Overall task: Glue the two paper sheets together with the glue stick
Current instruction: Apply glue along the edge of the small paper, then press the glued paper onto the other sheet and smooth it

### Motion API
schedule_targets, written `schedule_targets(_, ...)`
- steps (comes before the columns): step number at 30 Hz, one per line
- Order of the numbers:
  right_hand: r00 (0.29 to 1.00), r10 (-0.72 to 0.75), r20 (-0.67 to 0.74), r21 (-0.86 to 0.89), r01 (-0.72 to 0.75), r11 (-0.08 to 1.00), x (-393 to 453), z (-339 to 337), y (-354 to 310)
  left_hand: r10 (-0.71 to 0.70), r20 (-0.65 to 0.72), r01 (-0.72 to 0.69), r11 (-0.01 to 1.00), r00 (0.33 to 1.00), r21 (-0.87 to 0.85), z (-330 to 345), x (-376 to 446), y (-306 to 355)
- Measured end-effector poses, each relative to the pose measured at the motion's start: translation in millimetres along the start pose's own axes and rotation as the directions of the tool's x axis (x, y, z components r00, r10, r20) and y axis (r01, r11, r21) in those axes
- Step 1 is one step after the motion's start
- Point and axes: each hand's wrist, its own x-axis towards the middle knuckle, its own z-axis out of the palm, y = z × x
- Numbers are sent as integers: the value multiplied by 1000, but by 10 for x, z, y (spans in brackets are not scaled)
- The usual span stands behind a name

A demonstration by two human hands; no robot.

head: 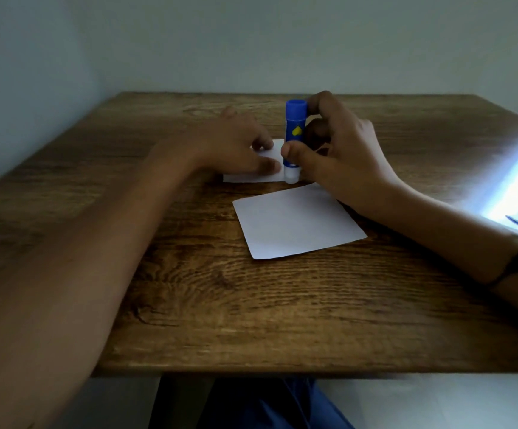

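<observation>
Wooden table [189, 305] bears two paper sheets [298, 224]; right hand [341, 150] fingers grasp one glue stick [295, 137]; left hand [236, 144] fingers flat.

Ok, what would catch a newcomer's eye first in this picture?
The blue glue stick, upright near the table's far middle, white tip down on the far paper sheet. The right hand grips it; the left hand presses that sheet. The nearer sheet lies bare on the wooden table.

1 head-worn wide-angle view looks forward and down, close over the wooden table [251, 320] toward the wall [251, 41].
</observation>
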Motion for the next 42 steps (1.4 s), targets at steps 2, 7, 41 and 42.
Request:
schedule_targets(2,1000,11,-10,11,-11,1000,-1,-7,3,-8,-18,9,1000,1000,16,9,2,-7)
schedule_targets(7,987,134,-87,154,-120,981,34,-54,18,-163,-113,179,971,980,160,73,20,31)
schedule_targets(41,892,431,134,-326,-372,869,216,-405,62,-134,-164,152,983,977,100,129,2,274)
schedule_targets(42,883,448,141,-324,-386,864,211,-408,55,-137,-159,154,983,978,102,125,0,278)
